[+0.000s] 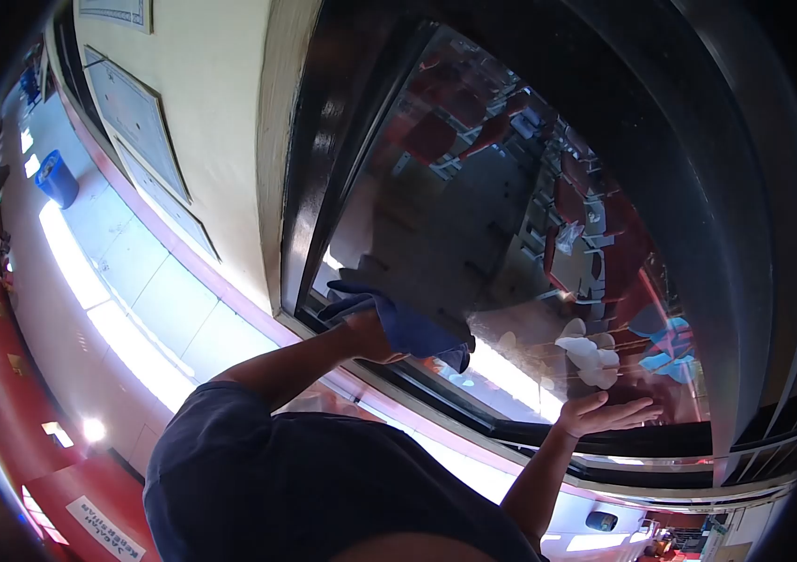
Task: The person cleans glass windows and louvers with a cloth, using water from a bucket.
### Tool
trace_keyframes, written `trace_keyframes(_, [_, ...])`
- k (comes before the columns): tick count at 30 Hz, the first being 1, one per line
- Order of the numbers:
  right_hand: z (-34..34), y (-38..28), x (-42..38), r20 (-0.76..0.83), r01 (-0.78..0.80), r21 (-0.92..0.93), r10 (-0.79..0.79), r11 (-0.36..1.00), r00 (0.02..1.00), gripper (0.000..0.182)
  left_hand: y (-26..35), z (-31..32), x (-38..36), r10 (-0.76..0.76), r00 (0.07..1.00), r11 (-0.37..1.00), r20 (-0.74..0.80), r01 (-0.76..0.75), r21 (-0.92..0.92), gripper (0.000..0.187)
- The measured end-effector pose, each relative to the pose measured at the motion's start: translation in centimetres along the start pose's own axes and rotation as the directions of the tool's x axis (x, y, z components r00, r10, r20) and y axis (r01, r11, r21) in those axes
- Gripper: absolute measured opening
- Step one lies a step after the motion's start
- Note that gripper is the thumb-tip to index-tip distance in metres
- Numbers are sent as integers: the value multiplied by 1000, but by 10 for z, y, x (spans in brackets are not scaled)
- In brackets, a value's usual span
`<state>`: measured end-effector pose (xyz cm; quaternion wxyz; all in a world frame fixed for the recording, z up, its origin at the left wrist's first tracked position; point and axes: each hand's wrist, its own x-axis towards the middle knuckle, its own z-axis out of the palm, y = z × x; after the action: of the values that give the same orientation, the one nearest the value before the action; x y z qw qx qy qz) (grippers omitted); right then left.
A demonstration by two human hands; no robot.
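Cloth [422, 330], blue and bunched, is at the lower left of the dark-framed window pane [417, 234], held in the left hand [375, 337]. Farthest left, a red surface [5, 375] curves down toward a white lettered sign [103, 527], and a blue bin [59, 180] stands on the pale floor [169, 290]. Next comes a cream wall [216, 84] with framed sheets [136, 122] on it. From a dark sleeve [211, 431] the left arm reaches up to the pane; its grip is closed on the cloth, whose folds hide most of the fingers. Red chairs [431, 139] and pale rounded shapes [589, 354] show in the glass. To the right, well apart from the cloth, the right hand [609, 414] is held open near the pane's lower edge, grip empty, fingers extended; whether it touches the glass I cannot tell
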<state>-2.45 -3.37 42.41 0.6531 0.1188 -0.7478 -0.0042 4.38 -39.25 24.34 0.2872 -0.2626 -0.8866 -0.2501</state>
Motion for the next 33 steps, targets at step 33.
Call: trace_keyframes(33, [-67, -236, 1, 343, -486, 618, 345, 618, 874, 78, 117, -195, 190, 270, 962, 943, 44, -255, -214, 46])
